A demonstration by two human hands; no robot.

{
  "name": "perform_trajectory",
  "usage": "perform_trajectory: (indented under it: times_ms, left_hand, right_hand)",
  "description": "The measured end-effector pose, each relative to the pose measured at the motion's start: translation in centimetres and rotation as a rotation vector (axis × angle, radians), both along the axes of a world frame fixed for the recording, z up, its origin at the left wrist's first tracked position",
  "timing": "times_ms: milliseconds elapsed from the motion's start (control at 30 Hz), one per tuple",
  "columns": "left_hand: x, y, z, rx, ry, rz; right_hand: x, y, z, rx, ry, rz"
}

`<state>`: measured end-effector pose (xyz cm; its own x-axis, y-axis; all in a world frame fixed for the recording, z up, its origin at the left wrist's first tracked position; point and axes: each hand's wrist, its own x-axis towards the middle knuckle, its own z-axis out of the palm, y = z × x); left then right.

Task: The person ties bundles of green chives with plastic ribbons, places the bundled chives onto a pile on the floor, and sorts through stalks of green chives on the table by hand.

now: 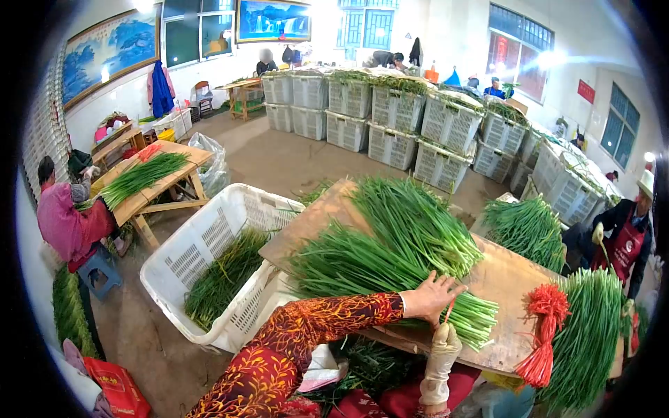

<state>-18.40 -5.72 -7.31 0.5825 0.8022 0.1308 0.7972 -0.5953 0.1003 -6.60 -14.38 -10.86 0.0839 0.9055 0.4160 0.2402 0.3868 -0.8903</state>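
Left hand [431, 296] lay flat, fingers spread, on the chive bundle [390, 261] mid-worktop [502, 275], prob. pinning stalks for tying. Right hand [443, 345], gloved, sat just below it at the near edge, closed on a red string; ties [540, 334] lay right of bundle. Stalks long, green, pale-ended.

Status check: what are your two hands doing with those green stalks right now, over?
Left hand spread flat on the green stalks on the wooden board. Right hand, gloved, at the board's near edge under the bundle. Red ties lie alongside, clear.

Head camera looks forward-down, close over the wooden board [502, 279].
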Motion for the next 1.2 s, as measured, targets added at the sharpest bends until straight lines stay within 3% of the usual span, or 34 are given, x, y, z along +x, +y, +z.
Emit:
perform_trajectory:
  times_ms: [67, 167, 267, 367, 433, 700, 833, 867, 967, 1033, 1133, 1200]
  left_hand:
    - [0.0, -0.2, -1.2, 0.129, -0.042, -0.019]
    - [-0.6, -0.3, -0.3, 0.027, -0.124, -0.092]
    - [-0.7, -0.9, -1.0, 0.158, -0.181, -0.104]
    - [-0.5, -1.8, -0.8, 0.222, -0.147, -0.049]
    - [-0.5, -2.2, -1.1, 0.234, -0.152, -0.032]
    - [-0.4, -2.8, -2.0, 0.346, -0.104, 0.005]
    - [-0.1, -3.7, -1.8, 0.387, -0.094, 0.041]
    - [-0.3, -3.7, -1.7, 0.389, -0.089, 0.061]
    - [0.2, -4.1, -1.2, 0.331, 0.014, 0.116]
    - [0.5, -4.0, -1.9, 0.315, -0.008, 0.138]
    - [0.8, -4.0, -2.0, 0.309, 0.018, 0.175]
    - [0.7, -3.8, -1.6, 0.256, 0.031, 0.170]
  right_hand:
    - [-0.2, -0.2, -0.7, -0.055, 0.065, -0.022]
    - [-0.1, -0.8, 0.3, -0.080, 0.075, -0.013]
    - [-0.4, -1.8, 0.1, -0.192, 0.155, -0.092]
    - [-0.3, -1.8, -1.0, -0.065, 0.141, -0.101]
    - [-0.3, -1.8, -0.5, -0.125, 0.380, 0.019]
    - [-0.5, -0.9, 2.6, -0.232, 0.557, 0.064]
    - [0.1, 1.2, 3.7, -0.123, 0.320, 0.161]
    - [-0.4, 1.5, 4.2, -0.201, 0.477, 0.128]
    - [-0.2, 3.5, 5.0, -0.259, 0.497, 0.174]
    - [0.0, 4.8, 5.5, -0.446, 0.606, 0.175]
    - [1.3, 6.3, 5.6, -0.532, 0.499, 0.332]
    - [1.9, 6.4, 5.9, -0.457, 0.372, 0.318]
